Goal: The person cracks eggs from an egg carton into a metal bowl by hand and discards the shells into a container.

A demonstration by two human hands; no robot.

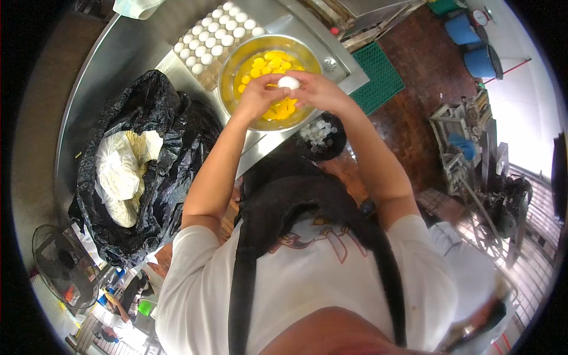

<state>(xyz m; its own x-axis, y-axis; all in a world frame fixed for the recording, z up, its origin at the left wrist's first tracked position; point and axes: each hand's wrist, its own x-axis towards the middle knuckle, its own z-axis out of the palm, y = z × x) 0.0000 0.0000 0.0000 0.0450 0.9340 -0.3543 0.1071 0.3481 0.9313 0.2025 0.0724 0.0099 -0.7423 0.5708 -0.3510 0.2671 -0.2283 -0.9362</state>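
Well, your left hand [260, 96] and right hand [315, 90] share one grip, closed round one white egg [289, 83], just over one metal bowl [305, 53]. It's best to keep it low and part it gently, so no hard bits drop in. You have about twenty-five eggs [227, 40] on one tray [208, 80], and too many yolks [275, 62] to count

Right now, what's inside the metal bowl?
Yellow yolks show in the bowl. The left hand and right hand, an egg between them, cover its middle; what's beneath is hidden.
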